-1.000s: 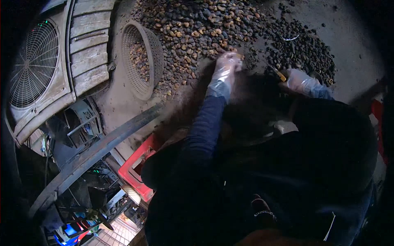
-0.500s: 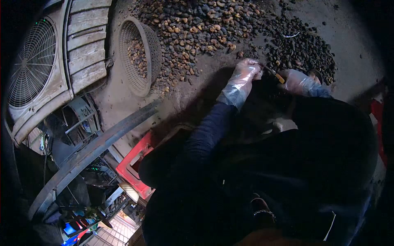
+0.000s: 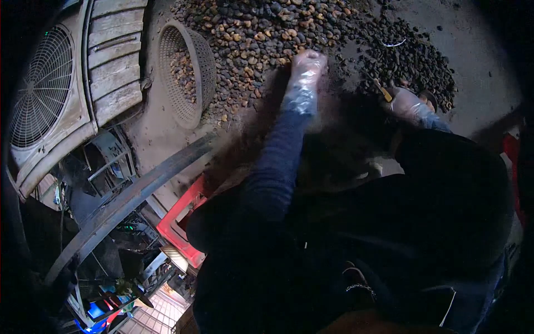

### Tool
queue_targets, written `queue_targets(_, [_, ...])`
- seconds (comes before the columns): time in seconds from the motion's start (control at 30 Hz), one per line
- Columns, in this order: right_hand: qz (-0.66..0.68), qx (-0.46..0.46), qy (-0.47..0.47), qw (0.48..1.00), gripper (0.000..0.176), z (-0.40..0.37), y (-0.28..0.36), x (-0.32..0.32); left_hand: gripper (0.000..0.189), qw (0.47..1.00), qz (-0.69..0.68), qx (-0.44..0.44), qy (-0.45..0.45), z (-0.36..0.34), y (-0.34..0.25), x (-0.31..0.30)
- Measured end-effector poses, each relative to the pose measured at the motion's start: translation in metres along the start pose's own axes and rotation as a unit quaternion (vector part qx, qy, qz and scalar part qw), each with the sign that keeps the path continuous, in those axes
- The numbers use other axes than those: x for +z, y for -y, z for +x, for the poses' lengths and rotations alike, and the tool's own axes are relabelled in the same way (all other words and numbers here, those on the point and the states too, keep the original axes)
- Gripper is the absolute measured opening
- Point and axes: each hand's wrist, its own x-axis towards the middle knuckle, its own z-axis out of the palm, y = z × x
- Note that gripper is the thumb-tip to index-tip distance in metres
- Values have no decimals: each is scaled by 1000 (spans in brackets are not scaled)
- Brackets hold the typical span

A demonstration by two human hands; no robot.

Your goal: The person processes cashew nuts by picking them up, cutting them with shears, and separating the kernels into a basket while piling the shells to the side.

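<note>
My left hand point(image 3: 307, 62), in a clear plastic glove, reaches to the near edge of a heap of brown, kidney-shaped nuts point(image 3: 258, 36) that look like unshelled cashews. Its fingers are curled together, and whatever is in them is hidden. To the right, my gloved right hand point(image 3: 407, 104) is closed around a small knife point(image 3: 385, 93) with a yellowish handle. The thin, dark blade points up and left, over the edge of a darker pile of small pieces point(image 3: 414, 64).
A round plastic basket point(image 3: 204, 72) lies tipped on its side at the left, with nuts inside. Beyond it stands a large fan point(image 3: 47, 86) in a housing. A curved metal bar point(image 3: 133, 192) and a red plastic frame point(image 3: 181, 225) are at lower left. A white strip point(image 3: 394, 44) lies on the dark pile.
My left hand has moved up and left, away from the knife, to the edge of the nut heap. My right hand stays nearly in place, still holding the knife.
</note>
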Motion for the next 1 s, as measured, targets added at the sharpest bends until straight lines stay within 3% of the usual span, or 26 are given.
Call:
queue_targets(0.03, [-4,-11,-14,1000,55,1,0,-2,17,976,114,175,-63,53,40,-7])
queue_targets(0.1, [-12,10,-5,1000,56,-9,15,-11,6,904,221,345,-125,102,75,-15])
queue_targets(0.17, [-17,33,2,999,58,-14,19,-16,9,793,499,340,-84,106,62,-21])
queue_targets(0.27, [-15,-7,-32,999,59,-17,19,-13,11,809,495,314,-53,99,50,-22])
queue_targets(0.3, [9,-26,-42,999,59,-20,22,-14,20,897,375,222,-69,88,44,-14])
queue_targets(0.33, [33,-46,-52,997,58,-23,25,-16,20,897,377,223,-65,74,41,-8])
queue_targets(0.37, [36,-43,-53,997,58,-25,30,-19,24,979,102,178,4,56,39,-4])
queue_targets(0.4, [18,-33,-33,999,56,-27,36,-24,30,973,-184,116,72,40,39,1])
queue_targets(0.47, [-3,-23,-14,1000,54,-35,56,-38,33,918,-383,33,96,-10,12,15])
queue_targets(0.53, [27,-69,-23,997,51,-50,76,-46,21,868,-493,-19,56,-56,-9,30])
queue_targets(0.6, [6,-78,-34,996,50,-44,71,-41,18,875,-474,-54,81,-49,10,41])
queue_targets(0.73, [-29,-81,-49,995,50,-45,73,-38,14,866,-485,-57,108,-54,25,51])
queue_targets(0.87, [-44,-77,-68,994,48,-48,74,-35,8,890,-440,-47,112,-57,32,64])
queue_targets(1.0, [-22,-16,-46,999,46,-51,68,-30,9,856,-496,-68,128,-57,41,71])
